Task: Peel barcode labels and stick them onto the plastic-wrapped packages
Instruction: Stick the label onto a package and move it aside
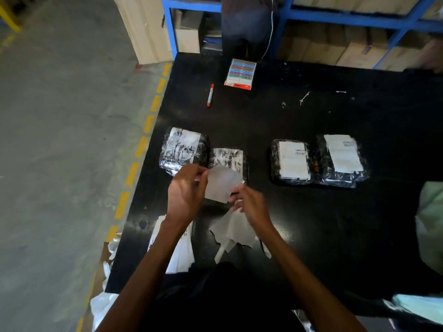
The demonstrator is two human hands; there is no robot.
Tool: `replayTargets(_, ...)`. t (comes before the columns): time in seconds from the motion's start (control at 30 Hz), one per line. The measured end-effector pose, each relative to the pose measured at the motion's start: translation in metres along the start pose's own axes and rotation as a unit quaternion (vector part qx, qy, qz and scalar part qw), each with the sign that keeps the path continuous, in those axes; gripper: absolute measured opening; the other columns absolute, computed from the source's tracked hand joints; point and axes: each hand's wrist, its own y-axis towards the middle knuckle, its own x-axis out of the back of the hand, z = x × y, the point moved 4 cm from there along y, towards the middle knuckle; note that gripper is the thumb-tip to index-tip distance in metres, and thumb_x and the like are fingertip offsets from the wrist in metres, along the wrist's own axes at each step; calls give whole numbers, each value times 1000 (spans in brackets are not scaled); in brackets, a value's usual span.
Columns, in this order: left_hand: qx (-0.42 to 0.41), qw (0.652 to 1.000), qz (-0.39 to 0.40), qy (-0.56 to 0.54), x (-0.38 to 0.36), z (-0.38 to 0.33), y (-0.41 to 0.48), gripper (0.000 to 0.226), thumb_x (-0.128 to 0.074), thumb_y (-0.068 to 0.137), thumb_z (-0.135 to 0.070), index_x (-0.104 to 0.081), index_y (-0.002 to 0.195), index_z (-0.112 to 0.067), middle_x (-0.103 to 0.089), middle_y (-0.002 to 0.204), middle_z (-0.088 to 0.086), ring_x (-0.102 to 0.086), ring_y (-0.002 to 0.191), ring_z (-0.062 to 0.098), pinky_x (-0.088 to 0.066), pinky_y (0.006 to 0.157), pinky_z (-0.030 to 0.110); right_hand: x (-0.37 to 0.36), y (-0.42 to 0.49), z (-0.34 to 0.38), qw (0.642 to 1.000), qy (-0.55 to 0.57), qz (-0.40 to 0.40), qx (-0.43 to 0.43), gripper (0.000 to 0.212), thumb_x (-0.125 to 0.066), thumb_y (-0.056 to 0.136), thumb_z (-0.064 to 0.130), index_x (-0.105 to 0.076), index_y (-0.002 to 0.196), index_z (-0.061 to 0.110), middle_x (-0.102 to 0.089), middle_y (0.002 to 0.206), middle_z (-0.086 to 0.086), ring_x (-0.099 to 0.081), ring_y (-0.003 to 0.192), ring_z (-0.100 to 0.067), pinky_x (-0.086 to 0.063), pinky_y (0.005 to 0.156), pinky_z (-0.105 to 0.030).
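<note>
Over the black table (311,224), my left hand (185,190) and my right hand (249,202) both pinch a pale label sheet (221,185), one at its left edge and one at its lower right corner. Just behind the sheet lies a plastic-wrapped package (227,156), and a second plastic-wrapped package (183,148) sits to its left. Two labelled packages, one (291,161) beside the other (341,159), lie side by side to the right, each with a white barcode label on top.
Peeled backing paper (233,232) and a stack of label sheets (179,248) lie near the table's front edge. A red marker (210,95) and a card of coloured stickers (240,73) lie further back. A person stands beyond the table by blue shelving (335,17). The table's left edge drops to the floor.
</note>
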Motion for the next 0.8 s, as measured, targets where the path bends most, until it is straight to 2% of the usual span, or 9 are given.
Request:
replayTargets(0.07, -56, 998, 6, 11, -2, -10, -1, 14, -62, 98, -22, -69, 98, -9, -67, 93, 5, -63, 81, 14, -50, 67, 21, -2, 7, 24, 993, 71, 9, -90, 61, -39, 99, 59, -75, 99, 8, -78, 89, -10, -69, 66, -22, -48, 59, -26)
replayTargets(0.13, -97, 995, 6, 24, -4, -19, -4, 16, -60, 99, -21, -70, 98, -8, -65, 92, 6, -61, 80, 16, -53, 66, 28, 0, 18, 35, 980, 104, 16, -169, 69, -44, 89, 72, -75, 98, 12, -79, 92, -8, -73, 78, -25, -49, 68, -31)
replayTargets(0.23, -155, 987, 8, 41, -8, -29, -13, 20, -60, 99, -23, -72, 100, -7, -66, 94, 8, -63, 82, 21, -54, 69, 34, 6, 32, 49, 971, 121, 14, -206, 49, -67, 83, 55, -71, 106, 12, -79, 98, -8, -74, 84, -25, -50, 69, -31)
replayTargets(0.33, -173, 983, 31, 49, -14, -29, -24, 25, -62, 98, -31, -71, 103, -9, -67, 100, 10, -65, 91, 24, -55, 76, 34, 10, 41, 66, 984, 92, 3, -155, 26, -70, 87, 26, -71, 108, 11, -76, 104, -10, -72, 89, -24, -58, 80, -39)
replayTargets(0.43, -147, 987, 46, 54, -18, -19, -29, 28, -57, 98, -35, -70, 106, -11, -66, 104, 9, -65, 96, 24, -56, 81, 35, 5, 46, 76, 993, 69, 3, -93, 10, -69, 88, 18, -73, 97, 17, -77, 104, -7, -73, 93, -23, -58, 90, -43)
replayTargets(0.57, -98, 992, 1, 85, -8, -3, -21, 30, -55, 97, -37, -69, 110, -14, -65, 108, 7, -61, 98, 21, -52, 86, 33, -12, 49, 83, 997, 67, -46, -10, 19, -69, 92, 19, -72, 111, 18, -75, 103, 3, -73, 90, -14, -61, 80, -33)
replayTargets(0.63, -71, 992, -10, 101, -4, 3, -15, 30, -60, 95, -39, -66, 114, -17, -64, 111, 6, -60, 101, 20, -49, 88, 33, -23, 50, 85, 995, 81, -57, 14, 16, -67, 94, 20, -70, 110, 19, -75, 104, 3, -73, 90, -14, -61, 76, -31)
replayTargets(0.7, -49, 994, 4, 99, -3, 8, -13, 36, -61, 93, -43, -62, 120, -19, -63, 115, 5, -59, 106, 20, -49, 91, 36, -31, 52, 88, 994, 83, -63, 33, 14, -65, 96, 21, -69, 109, 18, -75, 103, 1, -73, 86, -11, -60, 70, -27)
replayTargets(0.8, -17, 996, 39, 78, -4, 10, -18, 52, -52, 93, -59, -56, 129, -22, -60, 120, 0, -58, 111, 16, -49, 95, 37, -36, 57, 97, 992, 94, -73, 47, 14, -60, 99, 19, -66, 112, 16, -73, 97, 6, -70, 73, 3, -54, 59, -14)
